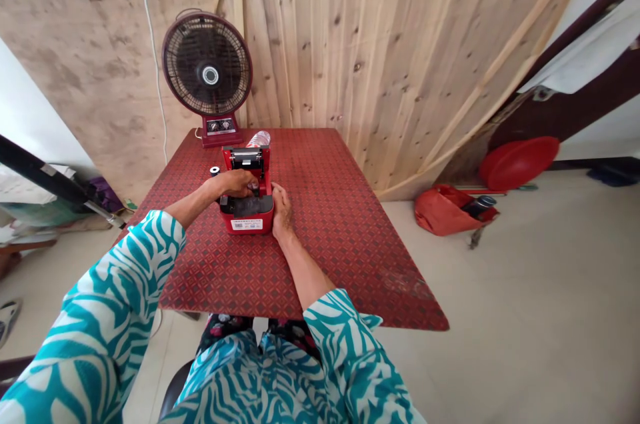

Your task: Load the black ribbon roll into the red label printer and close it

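A red and black label printer (247, 224) sits on the patterned red table, its lid (247, 157) raised and a white label with print on its near face. My left hand (239, 183) reaches over the left edge into the printer's open body. Its fingers are bent close together inside, and what they pinch, if anything, is hidden. Along the printer's right wall my right hand (281, 209) is curled, holding the side. A small black and white roll (215, 171) stands by the left wrist.
Behind the printer lies a clear plastic bottle (259, 139). A dark red fan (207, 67) stands at the table's (350, 257) far left corner, against wooden boards (350, 44). On the floor to the right are an orange-red bag (436, 211) and a red basin (520, 163).
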Available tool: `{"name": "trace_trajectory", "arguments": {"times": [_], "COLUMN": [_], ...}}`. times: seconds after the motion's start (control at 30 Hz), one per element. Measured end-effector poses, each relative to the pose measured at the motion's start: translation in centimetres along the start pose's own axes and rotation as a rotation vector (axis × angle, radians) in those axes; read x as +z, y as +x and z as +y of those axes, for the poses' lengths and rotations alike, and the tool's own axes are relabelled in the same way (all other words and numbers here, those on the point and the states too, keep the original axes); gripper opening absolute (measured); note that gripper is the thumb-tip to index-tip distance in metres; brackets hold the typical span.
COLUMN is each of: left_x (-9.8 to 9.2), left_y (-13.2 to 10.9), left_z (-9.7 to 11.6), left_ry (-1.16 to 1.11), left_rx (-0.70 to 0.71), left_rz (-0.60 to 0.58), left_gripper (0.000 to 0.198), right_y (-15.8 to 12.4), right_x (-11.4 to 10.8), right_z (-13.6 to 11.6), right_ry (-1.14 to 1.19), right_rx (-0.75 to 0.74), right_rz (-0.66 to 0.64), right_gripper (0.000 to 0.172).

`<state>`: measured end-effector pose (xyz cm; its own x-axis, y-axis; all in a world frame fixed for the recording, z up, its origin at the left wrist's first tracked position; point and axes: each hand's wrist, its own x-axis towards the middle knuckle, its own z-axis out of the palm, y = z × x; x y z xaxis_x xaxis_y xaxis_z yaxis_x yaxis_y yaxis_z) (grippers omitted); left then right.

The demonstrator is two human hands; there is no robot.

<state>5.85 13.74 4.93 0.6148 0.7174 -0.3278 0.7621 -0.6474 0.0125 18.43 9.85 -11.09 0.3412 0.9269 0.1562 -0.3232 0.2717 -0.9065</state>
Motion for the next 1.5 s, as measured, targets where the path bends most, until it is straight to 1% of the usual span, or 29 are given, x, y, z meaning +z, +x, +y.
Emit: {"name": "trace_trajectory", "arguments": {"times": [0.13,0.2,0.23,0.3,0.37,0.43,0.5,0.53,0.57,0.63,0.7,0.73,0.8,0.87,0.9,1.0,1.1,1.23,1.27,1.3,1.4,1.43,1.5], "left_x": [0.6,0.8,0.9,1.1,1.1,1.3,1.5,1.8,2.1,3.2,4.8,5.7,7.5,9.1,9.7,10.6,10.2,8.3,7.8,7.3,6.4,6.2,6.1], "left_y": [-0.3,-0.6,-0.8,-1.7,-3.1,-4.9,-6.6,-7.3,-7.8,-8.2,-7.7,-7.3,-6.1,-4.9,-4.3,-3.5,-3.6,-3.8,-3.7,-3.5,-2.5,-2.1,-1.6], "left_z": [0.3,0.5,0.5,0.3,-0.3,-1.6,-3.9,-5.2,-6.7,-9.7,-12.3,-13.4,-14.7,-15.3,-15.4,-15.4,-15.4,-14.7,-14.4,-14.0,-12.7,-12.3,-11.7], "left_ry": [0.018,0.012,-0.003,-0.057,-0.140,-0.249,-0.401,-0.496,-0.601,-0.814,-0.979,-1.016,-1.024,-1.000,-0.981,-0.891,-0.790,-0.687,-0.648,-0.596,-0.389,-0.335,-0.293], "left_rx": [-0.099,-0.120,-0.108,-0.029,0.069,0.097,0.020,-0.044,-0.117,-0.244,-0.335,-0.372,-0.455,-0.492,-0.495,-0.498,-0.501,-0.423,-0.407,-0.406,-0.471,-0.490,-0.499], "left_rz": [0.103,0.158,0.195,0.286,0.416,0.590,0.761,0.823,0.869,0.906,0.907,0.900,0.923,0.901,0.871,0.754,0.695,0.695,0.665,0.610,0.402,0.362,0.344], "left_gripper": [0.037,0.038,0.039,0.039,0.039,0.037,0.034,0.032,0.030,0.028,0.029,0.029,0.031,0.037,0.038,0.037,0.041,0.050,0.050,0.050,0.052,0.050,0.044], "right_y": [-0.2,-0.2,-0.3,-0.3,-0.4,-0.4,-0.5,-0.5,-0.6,-0.6,-0.7,-0.7,-0.8,-1.0,-1.0,-1.2,-1.1,-1.0,-1.0,-1.0,-1.1,-1.1,-1.2], "right_x": [-0.2,-0.3,-0.3,-0.4,-0.5,-0.6,-0.7,-0.7,-0.7,-0.7,-0.7,-0.6,-0.6,-0.7,-0.7,-0.7,-0.7,-0.6,-0.5,-0.5,-0.3,-0.2,-0.2], "right_z": [-0.2,-0.4,-0.4,-0.5,-0.5,-0.4,-0.3,-0.3,-0.4,-0.5,-0.6,-0.8,-1.0,-1.2,-1.3,-1.4,-1.4,-1.4,-1.5,-1.6,-1.8,-1.8,-1.8], "right_ry": [0.003,0.002,0.000,-0.006,-0.006,0.001,0.011,0.016,0.024,0.041,0.050,0.051,0.046,0.042,0.037,0.008,-0.014,0.035,0.046,0.053,0.060,0.058,0.052], "right_rx": [0.010,0.017,0.022,0.033,0.044,0.055,0.066,0.074,0.084,0.110,0.133,0.141,0.146,0.150,0.150,0.131,0.112,0.144,0.149,0.151,0.160,0.160,0.153], "right_rz": [-0.009,-0.011,-0.011,-0.009,-0.004,0.003,0.012,0.015,0.019,0.029,0.047,0.056,0.062,0.061,0.060,0.060,0.060,0.067,0.071,0.078,0.088,0.087,0.083], "right_gripper": [0.044,0.045,0.045,0.045,0.045,0.046,0.047,0.047,0.048,0.049,0.049,0.049,0.050,0.051,0.051,0.052,0.051,0.050,0.050,0.050,0.052,0.053,0.053]}}
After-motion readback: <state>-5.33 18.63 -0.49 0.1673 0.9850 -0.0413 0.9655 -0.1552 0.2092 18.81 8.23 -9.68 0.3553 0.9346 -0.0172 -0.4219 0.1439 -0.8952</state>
